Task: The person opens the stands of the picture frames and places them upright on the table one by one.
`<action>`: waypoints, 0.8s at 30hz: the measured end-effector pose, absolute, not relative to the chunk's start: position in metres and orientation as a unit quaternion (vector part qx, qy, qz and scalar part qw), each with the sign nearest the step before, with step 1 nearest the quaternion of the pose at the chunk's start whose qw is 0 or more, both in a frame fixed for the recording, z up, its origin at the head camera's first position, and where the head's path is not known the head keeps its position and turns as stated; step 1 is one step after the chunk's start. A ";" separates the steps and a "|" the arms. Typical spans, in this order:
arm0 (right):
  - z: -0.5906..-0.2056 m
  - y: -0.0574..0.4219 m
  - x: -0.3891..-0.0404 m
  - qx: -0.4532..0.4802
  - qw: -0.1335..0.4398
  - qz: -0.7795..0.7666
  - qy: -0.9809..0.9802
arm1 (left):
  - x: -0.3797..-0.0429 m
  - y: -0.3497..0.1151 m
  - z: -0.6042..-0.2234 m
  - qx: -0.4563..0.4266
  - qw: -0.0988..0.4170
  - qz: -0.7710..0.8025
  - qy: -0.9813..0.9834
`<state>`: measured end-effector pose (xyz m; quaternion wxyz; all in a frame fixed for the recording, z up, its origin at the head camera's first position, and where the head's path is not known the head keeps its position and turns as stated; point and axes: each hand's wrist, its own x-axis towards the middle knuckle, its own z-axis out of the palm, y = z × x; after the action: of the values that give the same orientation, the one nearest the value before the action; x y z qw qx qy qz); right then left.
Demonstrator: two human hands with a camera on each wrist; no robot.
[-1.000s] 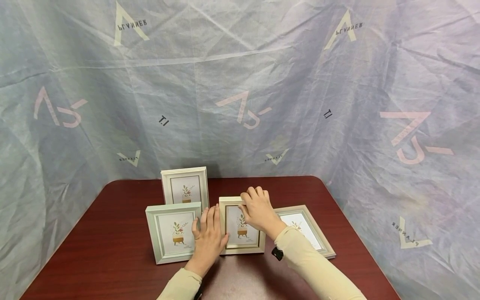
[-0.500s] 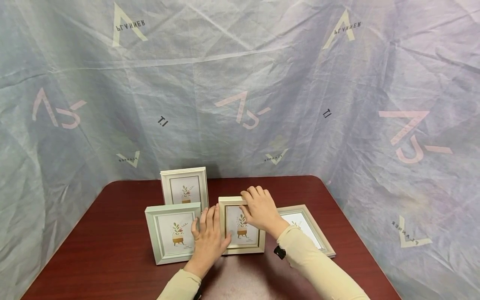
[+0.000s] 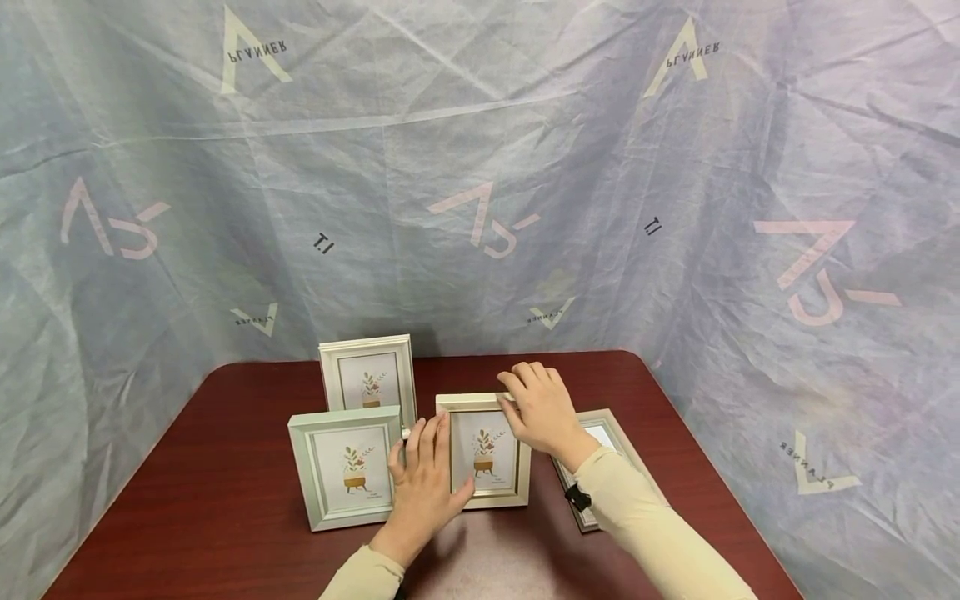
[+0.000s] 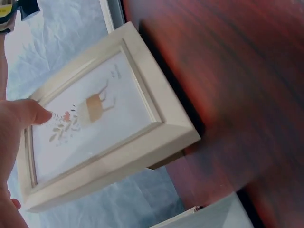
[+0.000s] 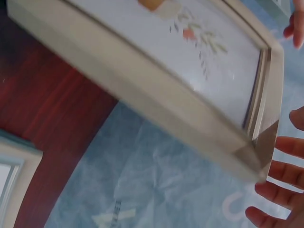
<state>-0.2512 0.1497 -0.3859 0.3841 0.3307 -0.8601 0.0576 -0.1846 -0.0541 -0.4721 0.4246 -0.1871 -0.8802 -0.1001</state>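
A cream photo frame [image 3: 483,496] with a potted-plant picture stands upright mid-table in the head view. My left hand [image 3: 423,492] is beside its left edge, fingers extended and thumb raised in front of the picture. In the left wrist view, that thumb [image 4: 35,111] overlaps the picture. My right hand [image 3: 542,408] hovers at the frame's top right corner with loosely bent fingers. The right wrist view shows its spread fingers [image 5: 285,173] right at the corner, gripping nothing. A pale green photo frame [image 3: 300,450] stands just left of my left hand.
A white photo frame [image 3: 330,375] stands behind the green one. At right another photo frame [image 3: 633,454] lies flat, partly hidden by my right forearm. The dark red table [image 3: 187,483] ends at a grey printed curtain [image 3: 480,125].
My right hand has loosened from the cream frame's top edge and moved right. My left hand has shifted slightly right, its thumb further out. The cream frame stays in place.
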 end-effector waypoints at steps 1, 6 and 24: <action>-0.385 0.153 -0.253 0.327 0.387 0.061 -0.860 | -0.183 -0.053 -0.471 -0.192 0.423 -0.100 -0.880; -0.383 0.177 -0.262 0.296 0.394 0.075 -0.867 | -0.177 -0.049 -0.469 -0.227 0.409 -0.106 -0.877; -0.436 0.252 -0.285 0.134 0.214 0.029 -0.967 | -0.162 -0.033 -0.478 -0.363 0.305 -0.089 -0.876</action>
<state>-0.2846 0.2518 -0.4364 0.2137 0.1342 -0.9672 0.0285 -0.1617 -0.0328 -0.4777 0.3047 -0.3633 -0.8760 -0.0891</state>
